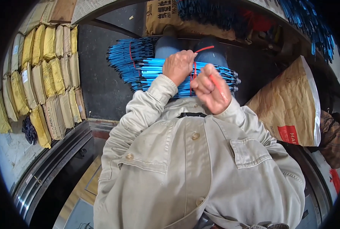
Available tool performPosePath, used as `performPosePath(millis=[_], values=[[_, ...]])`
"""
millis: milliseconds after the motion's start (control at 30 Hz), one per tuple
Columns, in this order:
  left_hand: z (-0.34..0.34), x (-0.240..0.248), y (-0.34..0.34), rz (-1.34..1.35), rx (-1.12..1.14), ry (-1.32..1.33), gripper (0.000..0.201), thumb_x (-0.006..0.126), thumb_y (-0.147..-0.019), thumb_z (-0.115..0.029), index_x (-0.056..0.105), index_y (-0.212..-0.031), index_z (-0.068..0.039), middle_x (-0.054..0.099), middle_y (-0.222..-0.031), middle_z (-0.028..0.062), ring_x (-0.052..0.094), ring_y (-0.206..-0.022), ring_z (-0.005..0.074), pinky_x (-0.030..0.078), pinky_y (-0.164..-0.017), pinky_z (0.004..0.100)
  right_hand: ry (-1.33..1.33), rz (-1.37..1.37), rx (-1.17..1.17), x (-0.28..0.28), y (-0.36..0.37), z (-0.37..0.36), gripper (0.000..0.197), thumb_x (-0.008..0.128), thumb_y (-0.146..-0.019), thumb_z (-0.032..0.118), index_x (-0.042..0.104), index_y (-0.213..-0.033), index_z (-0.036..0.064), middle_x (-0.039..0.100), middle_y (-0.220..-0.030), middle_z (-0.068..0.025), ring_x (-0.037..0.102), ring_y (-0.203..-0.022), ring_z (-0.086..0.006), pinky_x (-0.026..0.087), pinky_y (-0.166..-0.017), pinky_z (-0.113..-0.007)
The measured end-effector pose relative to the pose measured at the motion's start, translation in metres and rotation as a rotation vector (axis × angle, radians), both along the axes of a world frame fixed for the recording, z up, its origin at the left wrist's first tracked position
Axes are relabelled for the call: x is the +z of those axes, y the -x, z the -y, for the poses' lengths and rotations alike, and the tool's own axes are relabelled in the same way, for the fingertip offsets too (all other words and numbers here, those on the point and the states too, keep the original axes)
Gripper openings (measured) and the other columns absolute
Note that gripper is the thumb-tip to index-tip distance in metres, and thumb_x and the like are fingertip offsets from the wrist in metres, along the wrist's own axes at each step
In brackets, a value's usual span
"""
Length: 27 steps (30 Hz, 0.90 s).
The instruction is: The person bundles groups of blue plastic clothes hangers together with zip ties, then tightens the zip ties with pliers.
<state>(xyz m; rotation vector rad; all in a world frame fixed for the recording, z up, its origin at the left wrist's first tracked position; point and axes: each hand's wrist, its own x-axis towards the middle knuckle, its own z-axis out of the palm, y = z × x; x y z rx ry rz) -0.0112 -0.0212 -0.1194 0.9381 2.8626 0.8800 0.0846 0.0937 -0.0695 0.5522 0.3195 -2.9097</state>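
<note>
A thick bundle of blue rods with dark tips [151,70] lies across my lap, over my knees. A red string [204,49] loops around the bundle. My left hand [178,65] rests on top of the bundle, fingers closed on the string where it crosses. My right hand [212,89] is a fist just right of it, pulling a length of the red string toward my chest. A second tied bundle of blue rods [130,51] lies behind the first one, to the left.
Stacked yellow and tan paper packets [44,80] fill the left side. A large brown paper sack [288,103] leans at the right, another sack [166,17] stands ahead. More blue rods [307,23] pile up at the upper right. Dark floor [97,84] lies between.
</note>
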Motion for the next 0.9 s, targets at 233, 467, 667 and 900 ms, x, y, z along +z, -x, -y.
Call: performPosePath(millis=[233,467,667,900], values=[[-0.007,-0.019,0.028,-0.025,-0.091,0.099,0.027,0.051,-0.087,-0.023,0.053,-0.067,-0.004,0.057,-0.065,0.0149,0.057,-0.065,0.0349,0.044,-0.057,0.0453,0.010,-0.159,0.179,-0.028,-0.020,-0.001,0.020,0.051,-0.090,0.025,0.043,-0.077,0.0117,0.029,-0.051,0.0046,0.025,-0.043,-0.0080,0.037,-0.065,-0.026],[-0.031,0.009,0.033,0.122,-0.218,0.110,0.028,0.050,-0.087,-0.024,0.058,-0.070,-0.004,0.060,-0.068,0.0136,0.059,-0.066,0.0311,0.045,-0.059,0.0399,-0.116,-0.112,0.100,-0.017,-0.012,-0.002,0.021,0.052,-0.090,0.025,0.042,-0.076,0.0111,0.028,-0.050,0.0047,0.025,-0.042,-0.0079,0.038,-0.065,-0.027],[0.025,0.051,0.031,0.773,-0.089,-0.152,0.028,0.049,-0.088,-0.021,0.062,-0.073,-0.002,0.062,-0.070,0.0104,0.060,-0.067,0.0256,0.046,-0.064,0.0320,-0.096,-0.160,0.103,-0.030,-0.016,-0.013,0.017,0.050,-0.089,0.018,0.044,-0.076,0.0094,0.030,-0.050,0.0044,0.028,-0.043,-0.0077,0.039,-0.064,-0.027],[-0.003,0.063,0.028,-0.149,-0.661,0.063,0.024,0.050,-0.088,-0.018,0.057,-0.070,-0.003,0.061,-0.070,0.0100,0.061,-0.070,0.0254,0.047,-0.069,0.0335,-0.425,-0.138,0.526,-0.049,-0.013,-0.011,0.013,0.043,-0.086,0.007,0.047,-0.074,0.0074,0.039,-0.052,0.0025,0.036,-0.047,-0.0079,0.041,-0.062,-0.025]])
